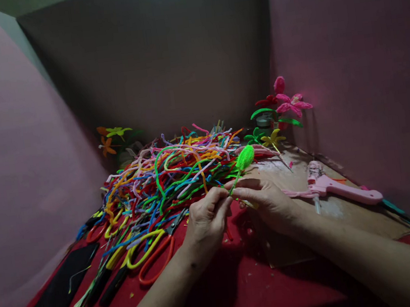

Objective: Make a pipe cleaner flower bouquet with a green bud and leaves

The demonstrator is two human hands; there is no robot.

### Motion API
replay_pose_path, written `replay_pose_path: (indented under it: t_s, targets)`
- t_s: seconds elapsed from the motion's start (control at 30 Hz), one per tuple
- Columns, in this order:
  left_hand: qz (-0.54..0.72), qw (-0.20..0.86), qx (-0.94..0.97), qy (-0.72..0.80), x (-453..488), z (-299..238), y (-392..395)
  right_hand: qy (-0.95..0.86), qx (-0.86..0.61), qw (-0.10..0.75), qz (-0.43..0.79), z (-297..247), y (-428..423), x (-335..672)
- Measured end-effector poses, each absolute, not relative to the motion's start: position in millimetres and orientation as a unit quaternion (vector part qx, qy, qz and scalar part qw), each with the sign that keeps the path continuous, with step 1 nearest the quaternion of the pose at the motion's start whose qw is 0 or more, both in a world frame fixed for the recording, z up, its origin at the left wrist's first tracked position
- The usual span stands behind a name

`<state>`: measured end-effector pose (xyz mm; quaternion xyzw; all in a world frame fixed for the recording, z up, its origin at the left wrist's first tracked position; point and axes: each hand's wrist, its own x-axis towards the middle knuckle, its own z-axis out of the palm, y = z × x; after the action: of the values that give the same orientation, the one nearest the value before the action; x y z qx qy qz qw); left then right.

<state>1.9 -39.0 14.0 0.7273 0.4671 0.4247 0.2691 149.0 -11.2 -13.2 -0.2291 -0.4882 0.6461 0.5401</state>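
My left hand and my right hand meet over the red table, both pinched on the thin stem of a green pipe-cleaner bud that points up and away from me. The bud's fuzzy oval head rises just above my fingertips. Right behind it lies a big heap of coloured pipe cleaners.
Scissors with orange and yellow handles lie left of my left hand. A pink glue gun rests on a cardboard sheet at right. Finished pipe-cleaner flowers stand at back right, others at back left. Walls close in on three sides.
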Motion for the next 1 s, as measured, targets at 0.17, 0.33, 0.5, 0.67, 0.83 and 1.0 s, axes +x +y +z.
replay_pose_path:
  t_s: [0.17,0.33,0.5,0.67,0.83,1.0]
  targets:
    - [0.427,0.436,0.647,0.458,1.8,22.3,-41.7,-0.474,-0.221,0.523,0.673,-11.5,-11.6,149.0]
    - [0.413,0.500,0.615,0.449,1.7,28.1,-43.3,-0.451,-0.206,0.522,0.694,-11.0,-11.4,148.0]
    - [0.407,0.531,0.605,0.432,-0.1,25.6,-43.0,-0.474,-0.206,0.509,0.688,-12.2,-10.7,149.6]
    - [0.407,0.555,0.588,0.424,-0.8,21.7,-43.1,-0.480,-0.213,0.540,0.658,-12.9,-11.7,148.9]
    - [0.421,0.562,0.587,0.404,1.0,19.4,-42.4,-0.464,-0.239,0.551,0.651,-12.3,-13.7,148.6]
    - [0.432,0.631,0.537,0.355,1.7,18.0,-41.1,-0.477,-0.226,0.542,0.654,-7.4,-14.0,150.2]
